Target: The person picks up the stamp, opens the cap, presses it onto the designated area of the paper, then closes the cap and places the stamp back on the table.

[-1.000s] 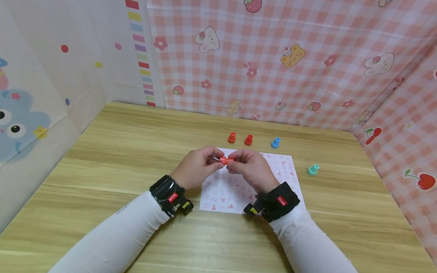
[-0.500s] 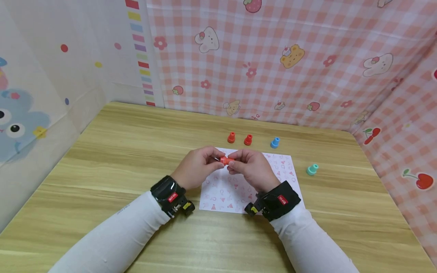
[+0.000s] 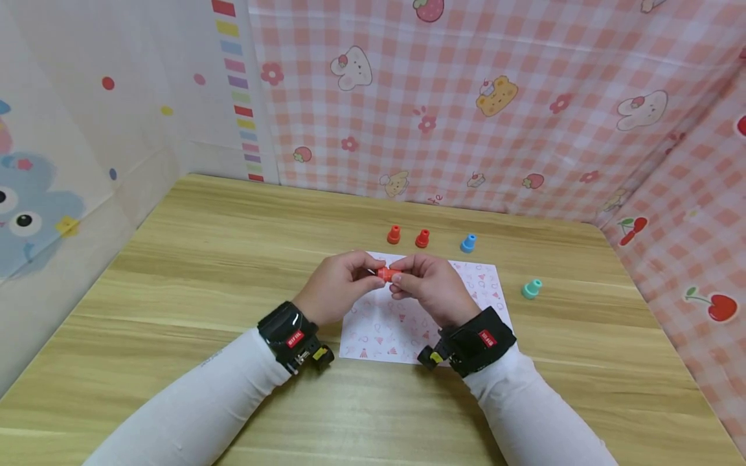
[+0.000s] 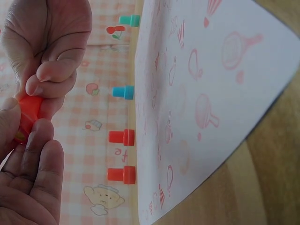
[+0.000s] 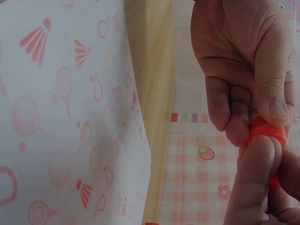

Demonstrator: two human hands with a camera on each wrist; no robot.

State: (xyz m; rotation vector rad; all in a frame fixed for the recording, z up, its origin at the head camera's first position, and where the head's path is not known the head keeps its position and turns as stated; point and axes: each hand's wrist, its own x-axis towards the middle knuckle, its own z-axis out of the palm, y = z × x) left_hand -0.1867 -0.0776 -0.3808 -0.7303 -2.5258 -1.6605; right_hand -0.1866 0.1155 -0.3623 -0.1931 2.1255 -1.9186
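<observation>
A small orange-red stamp [image 3: 387, 274] is held level between both hands over a sheet of white paper [image 3: 373, 340] printed with pink and red rackets and shuttlecocks. My left hand [image 3: 333, 290] pinches its wider end between thumb and fingers. From the other side, my right hand [image 3: 436, 288] grips the narrower handle end. In the left wrist view the stamp [image 4: 29, 108] shows orange between the two sets of fingertips. Fingers cover much of the stamp [image 5: 266, 130] in the right wrist view.
Two red stamps, one [image 3: 394, 235] left of the other [image 3: 422, 239], stand behind the paper. A blue stamp [image 3: 468, 243] is to their right, and a teal stamp [image 3: 531, 289] stands right of the sheet. A checked cloth [image 3: 454, 142] hangs behind the wooden table [image 3: 250, 239].
Both hands stay on the stamp above the paper with barely any motion. The whole head view has shifted a little, so the standing stamps appear slightly further left.
</observation>
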